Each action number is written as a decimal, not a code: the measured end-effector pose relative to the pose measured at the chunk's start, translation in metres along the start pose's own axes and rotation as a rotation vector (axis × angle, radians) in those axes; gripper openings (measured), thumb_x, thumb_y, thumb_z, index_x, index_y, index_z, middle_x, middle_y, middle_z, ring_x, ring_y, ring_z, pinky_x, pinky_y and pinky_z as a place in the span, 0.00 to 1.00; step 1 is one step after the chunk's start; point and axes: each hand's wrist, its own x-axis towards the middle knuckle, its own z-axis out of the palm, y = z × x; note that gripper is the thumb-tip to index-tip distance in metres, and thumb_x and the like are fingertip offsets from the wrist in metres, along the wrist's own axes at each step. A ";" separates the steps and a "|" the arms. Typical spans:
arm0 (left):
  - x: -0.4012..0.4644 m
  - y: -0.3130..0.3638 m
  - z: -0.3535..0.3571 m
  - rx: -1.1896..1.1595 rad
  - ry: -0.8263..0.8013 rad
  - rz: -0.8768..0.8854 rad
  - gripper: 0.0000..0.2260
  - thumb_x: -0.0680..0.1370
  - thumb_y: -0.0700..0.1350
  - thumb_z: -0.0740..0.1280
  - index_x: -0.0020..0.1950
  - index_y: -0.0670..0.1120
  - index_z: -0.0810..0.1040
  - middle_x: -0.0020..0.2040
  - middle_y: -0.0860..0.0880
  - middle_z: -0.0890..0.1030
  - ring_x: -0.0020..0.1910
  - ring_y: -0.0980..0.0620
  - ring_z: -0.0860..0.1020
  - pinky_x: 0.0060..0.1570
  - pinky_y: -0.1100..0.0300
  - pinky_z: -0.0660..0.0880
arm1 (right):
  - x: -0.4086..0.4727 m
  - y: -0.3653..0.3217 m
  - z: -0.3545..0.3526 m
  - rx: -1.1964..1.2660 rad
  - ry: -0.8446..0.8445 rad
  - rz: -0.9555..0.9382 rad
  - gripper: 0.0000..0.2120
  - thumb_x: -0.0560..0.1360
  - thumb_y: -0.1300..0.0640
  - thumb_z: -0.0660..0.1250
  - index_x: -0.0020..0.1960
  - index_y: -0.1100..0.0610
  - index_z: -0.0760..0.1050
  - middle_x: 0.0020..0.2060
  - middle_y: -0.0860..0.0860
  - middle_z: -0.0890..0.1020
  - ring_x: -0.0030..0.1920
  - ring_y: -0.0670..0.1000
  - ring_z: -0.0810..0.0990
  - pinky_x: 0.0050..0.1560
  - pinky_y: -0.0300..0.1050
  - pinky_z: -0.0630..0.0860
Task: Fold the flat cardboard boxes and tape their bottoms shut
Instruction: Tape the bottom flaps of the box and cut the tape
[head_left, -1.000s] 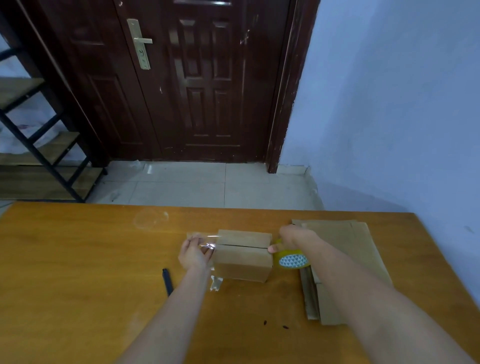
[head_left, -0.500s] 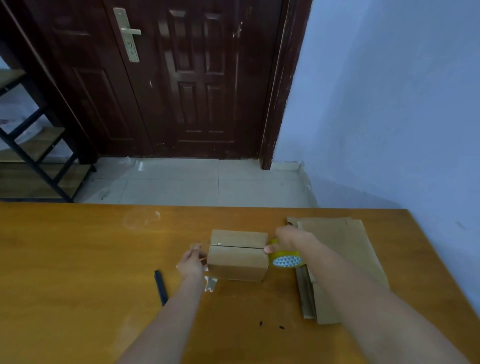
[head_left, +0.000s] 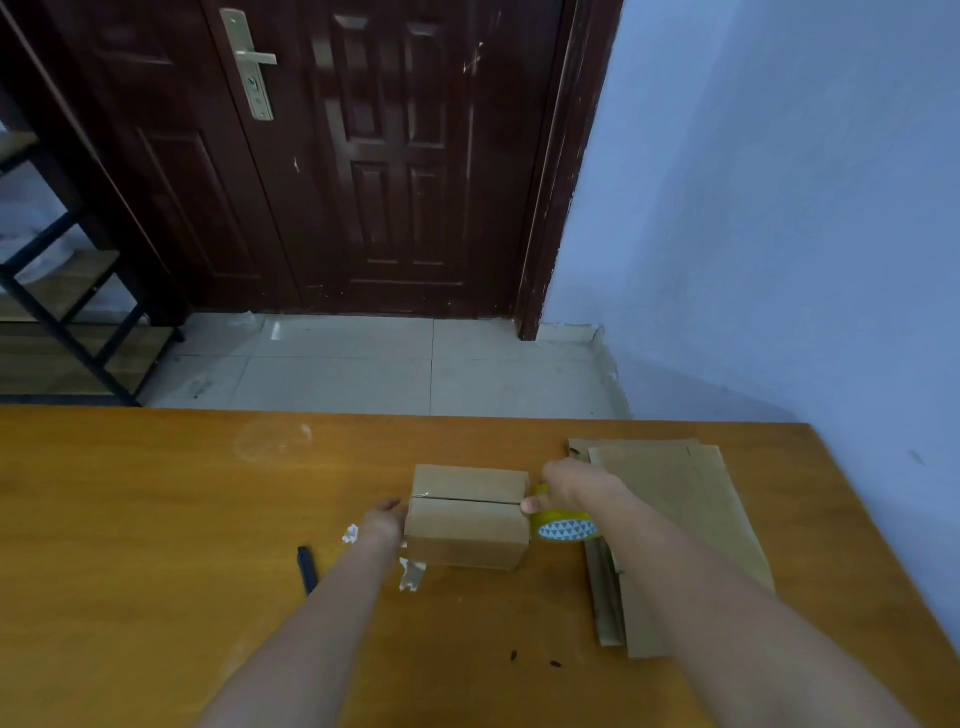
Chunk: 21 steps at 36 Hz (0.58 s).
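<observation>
Right hand (head_left: 574, 483): fingers are curling round the yellow tape roll (head_left: 563, 526), touching the box's right side.
Left hand (head_left: 383, 521): is pressing against the box's left side; finger state hidden.
Folded brown cardboard box (head_left: 467, 512): is sitting mid-bench, flaps up.
Flat brown cardboard stack (head_left: 675, 509): is lying near the orange wooden bench's (head_left: 156, 519) right edge.

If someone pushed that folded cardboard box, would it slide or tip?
The folded box would probably slide: it sits low and wide on the smooth table. It is likely light, being small and thin-walled. Its seam looks unsealed, so the flaps might flex.
</observation>
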 end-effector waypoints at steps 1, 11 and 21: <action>0.002 0.003 -0.003 0.039 0.053 0.029 0.17 0.79 0.34 0.60 0.68 0.41 0.72 0.57 0.35 0.78 0.52 0.37 0.77 0.52 0.48 0.75 | 0.000 0.000 0.000 -0.001 0.002 0.002 0.30 0.74 0.35 0.61 0.62 0.60 0.71 0.58 0.57 0.77 0.56 0.57 0.77 0.55 0.49 0.74; -0.053 0.021 0.028 0.542 0.065 0.442 0.32 0.80 0.59 0.54 0.77 0.42 0.51 0.74 0.42 0.63 0.70 0.39 0.66 0.65 0.47 0.66 | -0.002 0.001 0.002 0.035 0.017 0.003 0.33 0.75 0.36 0.61 0.65 0.62 0.69 0.61 0.58 0.76 0.60 0.58 0.76 0.55 0.49 0.73; -0.044 0.014 0.030 0.685 0.160 0.510 0.26 0.82 0.56 0.50 0.78 0.48 0.49 0.75 0.44 0.63 0.66 0.35 0.70 0.60 0.48 0.69 | -0.004 0.015 0.017 0.238 0.123 -0.062 0.32 0.71 0.34 0.64 0.61 0.59 0.74 0.56 0.54 0.78 0.56 0.55 0.77 0.51 0.47 0.74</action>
